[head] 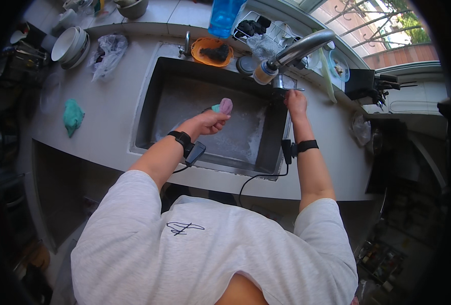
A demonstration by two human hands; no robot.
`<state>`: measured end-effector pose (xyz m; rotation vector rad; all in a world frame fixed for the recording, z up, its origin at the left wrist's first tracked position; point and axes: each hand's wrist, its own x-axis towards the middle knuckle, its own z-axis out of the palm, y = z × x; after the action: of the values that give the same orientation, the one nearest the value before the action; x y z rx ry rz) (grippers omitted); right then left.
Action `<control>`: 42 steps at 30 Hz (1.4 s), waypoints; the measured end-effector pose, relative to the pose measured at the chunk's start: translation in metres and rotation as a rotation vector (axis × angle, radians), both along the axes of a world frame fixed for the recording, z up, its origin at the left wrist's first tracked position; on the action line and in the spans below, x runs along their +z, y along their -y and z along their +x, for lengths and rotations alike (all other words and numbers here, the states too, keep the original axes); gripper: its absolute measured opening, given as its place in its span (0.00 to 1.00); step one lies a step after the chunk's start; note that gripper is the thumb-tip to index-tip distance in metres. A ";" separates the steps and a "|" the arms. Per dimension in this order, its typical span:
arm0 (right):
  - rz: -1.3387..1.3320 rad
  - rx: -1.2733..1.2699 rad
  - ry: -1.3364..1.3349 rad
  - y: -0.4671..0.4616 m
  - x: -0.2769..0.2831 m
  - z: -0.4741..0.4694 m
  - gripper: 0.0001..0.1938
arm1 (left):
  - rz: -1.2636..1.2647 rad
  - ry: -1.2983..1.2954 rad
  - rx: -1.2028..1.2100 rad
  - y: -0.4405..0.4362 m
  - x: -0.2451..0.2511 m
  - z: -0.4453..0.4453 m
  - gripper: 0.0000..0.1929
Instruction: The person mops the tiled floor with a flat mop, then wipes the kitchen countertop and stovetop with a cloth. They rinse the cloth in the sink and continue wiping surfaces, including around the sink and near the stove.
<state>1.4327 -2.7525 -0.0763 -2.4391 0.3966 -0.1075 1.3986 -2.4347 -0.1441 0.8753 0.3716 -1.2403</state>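
Note:
Over the sink basin (pixel 210 148), my left hand (pixel 210 121) holds a folded cloth (pixel 226 106), pink at the front with a green part behind it. My right hand (pixel 297 103) is at the right rear corner of the sink, its fingers curled at the metal lever (pixel 301 90) of the faucet (pixel 305 45). Part of that grip is hidden. The faucet's spout arches above the basin's rear right corner, with a pale cylindrical fitting (pixel 265 73) at its end. Wet patches and whitish foam streaks mark the basin floor.
A green cloth (pixel 73 116), a clear plastic bag (pixel 109 55) and stacked bowls (pixel 71 45) sit left on the counter. Behind the sink are a small tap (pixel 186 45), an orange basket (pixel 212 51) and a wire rack (pixel 263 28). A knife block (pixel 359 84) stands right.

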 end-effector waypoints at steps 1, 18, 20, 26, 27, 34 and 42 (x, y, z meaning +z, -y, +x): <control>-0.321 0.120 -0.020 -0.015 0.007 -0.011 0.12 | -0.050 -0.015 -0.053 -0.003 0.006 0.001 0.09; -0.733 0.856 0.066 -0.204 0.000 -0.090 0.05 | 0.542 1.511 -0.667 -0.038 0.027 -0.024 0.10; -0.721 0.790 -0.034 -0.215 -0.005 -0.092 0.06 | 0.644 1.507 -0.683 -0.046 0.030 -0.027 0.12; -0.392 0.730 -0.245 -0.236 0.002 -0.096 0.14 | 0.742 1.587 -0.786 -0.074 0.051 -0.029 0.19; -0.145 0.625 -0.351 -0.236 0.006 -0.096 0.14 | 0.798 1.569 -0.723 -0.080 0.054 -0.031 0.19; 0.381 0.478 -0.097 -0.235 0.040 -0.103 0.12 | 0.447 0.960 -0.443 -0.131 0.109 -0.044 0.26; 0.588 0.440 -0.142 -0.262 0.059 -0.147 0.17 | 0.508 0.709 -0.019 -0.184 0.105 -0.085 0.13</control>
<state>1.2855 -2.4903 -0.0170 -1.8971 -0.0581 0.3295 1.3134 -2.2508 -0.0395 1.6827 0.0973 -0.7803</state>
